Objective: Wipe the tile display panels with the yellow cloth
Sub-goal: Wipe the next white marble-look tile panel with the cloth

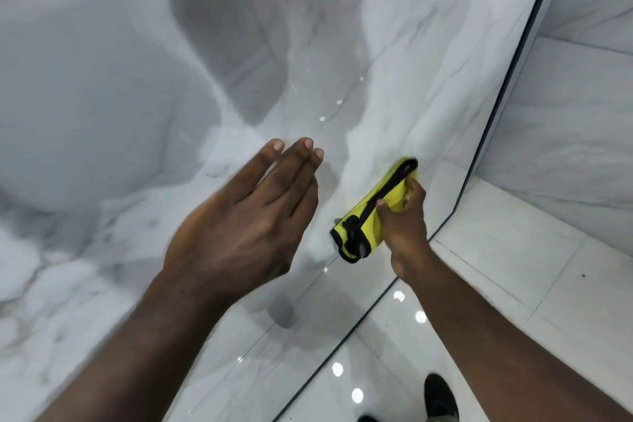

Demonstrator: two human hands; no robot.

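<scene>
A glossy grey-and-white marble tile display panel [137,96] fills the left and middle of the head view. My right hand [404,226] grips a folded yellow cloth [371,216] with black edging and holds it against the panel's lower right part. My left hand [246,219] is raised in front of the panel, fingers straight and together, holding nothing; whether it touches the tile I cannot tell.
A dark vertical edge strip [507,96] ends this panel on the right, with another marble panel [582,113] beyond it. Glossy white floor tiles [496,267] lie below, reflecting ceiling lights. A dark shoe [440,397] shows at the bottom edge.
</scene>
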